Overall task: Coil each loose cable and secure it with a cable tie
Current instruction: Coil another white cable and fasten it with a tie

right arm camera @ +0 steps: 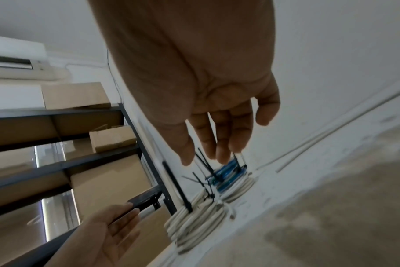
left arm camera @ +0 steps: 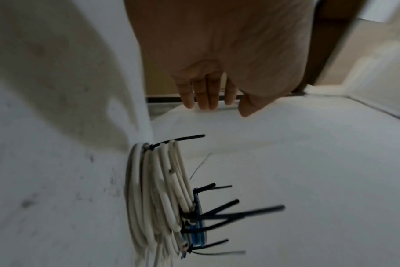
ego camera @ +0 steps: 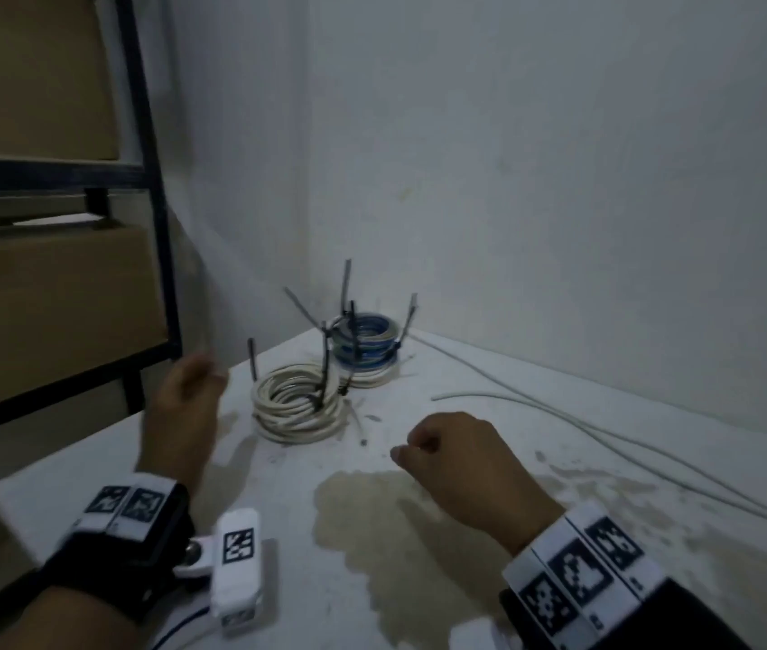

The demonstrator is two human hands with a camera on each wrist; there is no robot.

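A coil of white cable (ego camera: 297,405) (left arm camera: 153,198) (right arm camera: 194,222), bound with black cable ties, lies on the white table (ego camera: 559,579). Behind it stands a stack of tied blue and white coils (ego camera: 365,347) (right arm camera: 231,177). Loose white cables (ego camera: 583,424) (right arm camera: 320,140) run along the table's right side by the wall. My left hand (ego camera: 184,391) (left arm camera: 208,97) hovers left of the white coil, fingers relaxed, holding nothing. My right hand (ego camera: 442,452) (right arm camera: 217,140) hangs over the table right of the coil, fingers loosely bent and empty.
A black metal shelf (ego camera: 156,227) with cardboard boxes (ego camera: 43,312) stands close at the left. White walls meet in a corner behind the coils. A brownish stain (ego camera: 395,509) marks the table near me.
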